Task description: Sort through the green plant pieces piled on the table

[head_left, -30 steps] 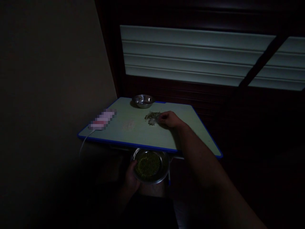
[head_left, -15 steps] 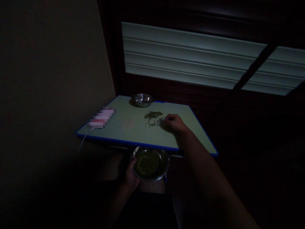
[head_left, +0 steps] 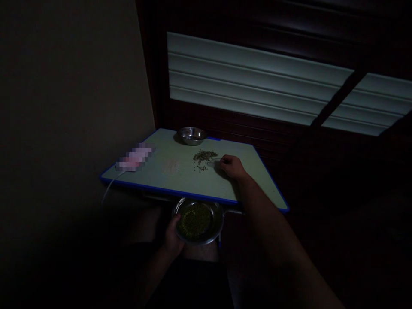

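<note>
The left hand (head_left: 174,238) clasps the rim of the lower metal bowl (head_left: 219,222); the right hand (head_left: 231,166), fingers curled nearly closed, pinches a translucent piece (head_left: 213,163) beside the grain pile (head_left: 205,155).

Dark garment (head_left: 196,281) over lap; 2 bare forearms (head_left: 270,223); 2 bare hands (head_left: 232,166).

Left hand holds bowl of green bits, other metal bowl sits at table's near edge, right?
No: head view shows the other metal bowl by the far edge of the table. The left hand does hold the bowl of green bits.
</note>
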`<control>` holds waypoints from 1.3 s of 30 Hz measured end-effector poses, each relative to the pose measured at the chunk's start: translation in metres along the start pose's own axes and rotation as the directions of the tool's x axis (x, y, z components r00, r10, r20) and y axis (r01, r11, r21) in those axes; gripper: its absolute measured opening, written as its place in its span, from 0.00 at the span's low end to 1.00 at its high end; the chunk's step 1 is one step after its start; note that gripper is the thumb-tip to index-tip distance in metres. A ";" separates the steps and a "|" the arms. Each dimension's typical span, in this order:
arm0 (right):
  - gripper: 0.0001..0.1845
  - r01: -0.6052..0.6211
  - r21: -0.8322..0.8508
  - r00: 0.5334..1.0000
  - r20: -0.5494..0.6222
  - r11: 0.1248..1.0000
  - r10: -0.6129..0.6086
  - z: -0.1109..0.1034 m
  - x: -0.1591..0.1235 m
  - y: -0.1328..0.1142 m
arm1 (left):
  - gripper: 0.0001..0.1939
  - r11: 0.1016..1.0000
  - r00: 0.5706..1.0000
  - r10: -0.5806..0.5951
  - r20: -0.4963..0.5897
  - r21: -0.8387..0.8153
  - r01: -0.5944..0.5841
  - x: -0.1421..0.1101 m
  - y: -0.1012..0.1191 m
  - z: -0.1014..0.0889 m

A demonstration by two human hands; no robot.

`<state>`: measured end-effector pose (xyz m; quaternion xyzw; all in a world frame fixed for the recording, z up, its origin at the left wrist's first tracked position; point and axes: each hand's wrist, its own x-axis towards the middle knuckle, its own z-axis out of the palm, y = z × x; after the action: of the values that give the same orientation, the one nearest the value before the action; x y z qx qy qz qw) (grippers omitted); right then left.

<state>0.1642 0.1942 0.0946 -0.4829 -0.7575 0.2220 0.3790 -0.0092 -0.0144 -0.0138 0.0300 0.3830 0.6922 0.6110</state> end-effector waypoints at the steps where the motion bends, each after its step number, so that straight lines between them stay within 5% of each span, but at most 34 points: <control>1: 0.08 0.008 0.008 1.000 0.002 1.000 -0.008 0.000 0.000 0.000 | 0.13 1.000 1.000 -0.002 0.000 0.001 0.002 0.000 0.000 0.000; 12: 0.09 -0.091 0.167 0.989 0.131 0.982 0.069 -0.001 -0.004 -0.006 | 0.14 1.000 1.000 0.001 0.008 -0.009 -0.001 0.000 0.000 -0.002; 19: 0.10 -0.025 0.153 0.994 0.107 0.988 0.008 -0.002 -0.003 -0.007 | 0.13 1.000 1.000 0.017 -0.015 -0.006 -0.017 -0.001 0.000 -0.001; 39: 0.10 -0.095 0.214 0.988 0.143 0.972 0.066 -0.002 -0.005 -0.009 | 0.12 1.000 0.999 -0.013 -0.041 -0.007 0.012 0.002 -0.002 -0.003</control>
<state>0.1623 0.1857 0.1004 -0.4523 -0.7319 0.3517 0.3688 -0.0095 -0.0144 -0.0173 0.0113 0.3932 0.6901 0.6074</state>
